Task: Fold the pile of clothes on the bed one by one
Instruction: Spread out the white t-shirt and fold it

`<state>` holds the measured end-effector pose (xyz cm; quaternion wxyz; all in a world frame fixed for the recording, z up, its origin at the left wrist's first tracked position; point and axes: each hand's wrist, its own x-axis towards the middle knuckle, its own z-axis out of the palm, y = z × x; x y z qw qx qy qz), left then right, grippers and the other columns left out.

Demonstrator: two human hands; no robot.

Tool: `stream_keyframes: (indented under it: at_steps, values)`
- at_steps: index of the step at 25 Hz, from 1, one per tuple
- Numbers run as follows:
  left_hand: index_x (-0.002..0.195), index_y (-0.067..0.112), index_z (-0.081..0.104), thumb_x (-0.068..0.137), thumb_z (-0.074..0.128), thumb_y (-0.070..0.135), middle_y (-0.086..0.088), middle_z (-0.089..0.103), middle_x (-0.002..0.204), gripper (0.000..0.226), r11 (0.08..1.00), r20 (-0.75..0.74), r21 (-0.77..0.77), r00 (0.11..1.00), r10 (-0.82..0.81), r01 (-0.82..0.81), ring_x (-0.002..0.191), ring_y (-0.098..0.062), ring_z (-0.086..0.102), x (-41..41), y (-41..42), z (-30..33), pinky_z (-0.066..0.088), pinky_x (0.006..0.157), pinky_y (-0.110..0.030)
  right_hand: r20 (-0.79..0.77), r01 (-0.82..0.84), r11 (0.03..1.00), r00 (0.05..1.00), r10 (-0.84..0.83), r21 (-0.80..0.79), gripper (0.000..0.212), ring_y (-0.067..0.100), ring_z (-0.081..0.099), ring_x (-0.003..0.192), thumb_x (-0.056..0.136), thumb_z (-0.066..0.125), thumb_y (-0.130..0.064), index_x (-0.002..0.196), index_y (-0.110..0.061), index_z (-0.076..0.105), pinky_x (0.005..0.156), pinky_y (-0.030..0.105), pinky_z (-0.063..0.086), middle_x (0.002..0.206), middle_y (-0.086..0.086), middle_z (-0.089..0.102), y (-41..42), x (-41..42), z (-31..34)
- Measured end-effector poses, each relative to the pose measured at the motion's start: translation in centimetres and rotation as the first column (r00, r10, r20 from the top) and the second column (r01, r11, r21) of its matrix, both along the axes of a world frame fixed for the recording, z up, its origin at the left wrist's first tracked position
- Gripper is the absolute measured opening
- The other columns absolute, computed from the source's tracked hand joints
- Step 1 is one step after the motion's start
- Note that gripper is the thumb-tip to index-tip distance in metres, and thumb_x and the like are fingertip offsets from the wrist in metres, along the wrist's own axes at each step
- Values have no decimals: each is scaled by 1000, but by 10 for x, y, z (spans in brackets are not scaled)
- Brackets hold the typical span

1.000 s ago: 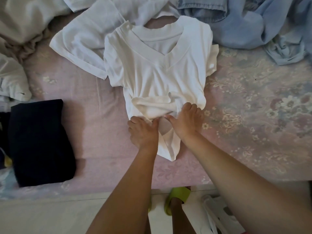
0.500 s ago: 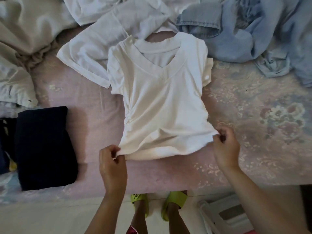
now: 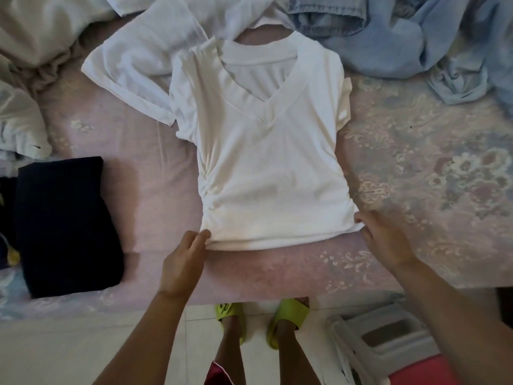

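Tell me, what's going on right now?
Left hand and right hand pinch shirt hem corners. Shirt flat on bed. Nothing in the way.

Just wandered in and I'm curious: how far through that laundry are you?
Early on. One dark folded garment already lies at the bed's left edge. In hand: the white V-neck T-shirt is spread flat, the left hand and right hand at its hem corners, no fold made yet. Left: a white shirt, blue clothes and pale bundles lie unfolded beyond.
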<state>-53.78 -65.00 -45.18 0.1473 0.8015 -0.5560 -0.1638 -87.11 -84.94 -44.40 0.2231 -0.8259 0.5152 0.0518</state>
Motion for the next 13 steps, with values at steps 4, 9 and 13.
stream_keyframes:
  at_steps: [4, 9, 13]
  values:
    - [106, 18, 50, 85, 37, 17, 4, 49, 92, 25, 997, 10, -65, 999, -39, 40, 55, -27, 58, 8, 15, -3, 42, 40, -28, 109, 225, 968, 965, -237, 114, 23, 27, 51, 66, 83, 52, 14, 93, -5, 62, 57, 33, 40, 83, 11, 59, -6, -2, 7]
    - [96, 17, 73, 89, 38, -14, 1, 59, 88, 47, 928, -582, 48, 745, 326, -370, 73, -11, 62, -13, 5, 18, 53, 64, -18, 286, 484, 484, 426, -858, 729, 44, 10, 49, 58, 92, 50, 5, 62, -23, 66, 57, 19, 45, 72, 4, 57, 4, 21, 16]
    - [82, 12, 71, 92, 38, -13, -5, 68, 90, 43, 712, -681, 371, 347, 645, -596, 86, -23, 67, -21, -9, 16, 59, 71, -29, 258, 511, 471, 433, -864, 720, 45, 15, 50, 70, 93, 46, 6, 63, -23, 65, 62, 18, 42, 85, 6, 59, 14, 25, 18]
